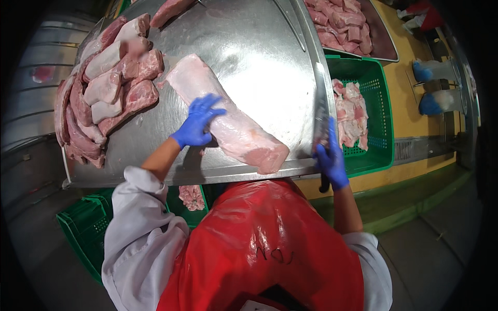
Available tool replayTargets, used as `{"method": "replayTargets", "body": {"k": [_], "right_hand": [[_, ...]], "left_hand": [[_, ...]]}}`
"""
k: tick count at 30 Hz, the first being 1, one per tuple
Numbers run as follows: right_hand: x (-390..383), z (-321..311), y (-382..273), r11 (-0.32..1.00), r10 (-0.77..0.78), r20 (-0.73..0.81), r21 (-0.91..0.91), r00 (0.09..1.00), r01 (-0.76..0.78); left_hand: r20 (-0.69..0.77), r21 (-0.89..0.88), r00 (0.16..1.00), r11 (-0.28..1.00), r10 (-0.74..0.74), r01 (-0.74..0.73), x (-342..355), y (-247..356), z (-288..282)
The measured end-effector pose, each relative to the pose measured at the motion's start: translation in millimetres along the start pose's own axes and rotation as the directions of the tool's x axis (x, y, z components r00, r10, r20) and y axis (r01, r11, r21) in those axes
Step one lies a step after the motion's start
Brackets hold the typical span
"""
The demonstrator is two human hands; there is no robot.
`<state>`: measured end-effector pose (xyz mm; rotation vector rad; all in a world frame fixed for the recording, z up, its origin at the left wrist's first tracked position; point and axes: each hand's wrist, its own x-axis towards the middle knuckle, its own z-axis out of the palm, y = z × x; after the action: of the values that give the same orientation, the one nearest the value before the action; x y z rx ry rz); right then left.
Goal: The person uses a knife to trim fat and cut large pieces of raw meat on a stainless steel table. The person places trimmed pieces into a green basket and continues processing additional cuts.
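Observation:
A long pale pork loin [244, 137] lies diagonally on the steel worktable [238, 36]. My blue-gloved left hand [199, 122] rests on its left side with fingers spread over the surface. My blue-gloved right hand [332, 163] grips a large knife [320, 101] by its dark handle at the table's right edge, with the blade pointing away from me. A stacked pile of cut pork pieces [101, 88] covers the left part of the table, and another piece [168, 9] lies at the far edge.
A green crate [381, 124] with trimmings and a tray of pork chunks [342, 26] stand at the right. Green crates [78, 228] sit below the table at left. Blue-and-white objects [430, 103] lie at far right, and part of another person in red [423, 10] shows at top right.

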<state>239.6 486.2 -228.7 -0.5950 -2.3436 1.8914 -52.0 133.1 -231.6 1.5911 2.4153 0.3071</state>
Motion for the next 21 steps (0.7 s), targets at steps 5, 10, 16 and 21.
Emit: {"method": "replayTargets", "body": {"k": [5,10,16,21], "right_hand": [[41,116,-7,0.981,0.147,0.144,0.108,0.979,-0.163],[32,181,-24,0.867,0.235,0.317,0.358,0.919,-0.345],[174,161,-28,0.964,0.257,0.248,0.003,0.934,-0.266],[250,174,-38,0.965,0.245,0.142,0.063,0.959,-0.256]], "left_hand": [[-0.184,-0.767,0.402,0.387,-0.897,0.513,20,-57,68],[-0.443,-0.256,0.599,0.734,-0.667,0.629,68,-76,63],[-0.387,-0.113,0.844,0.928,-0.371,0.355,101,-68,47],[-0.348,-0.116,0.881,0.947,-0.321,0.299,112,-63,39]]}}
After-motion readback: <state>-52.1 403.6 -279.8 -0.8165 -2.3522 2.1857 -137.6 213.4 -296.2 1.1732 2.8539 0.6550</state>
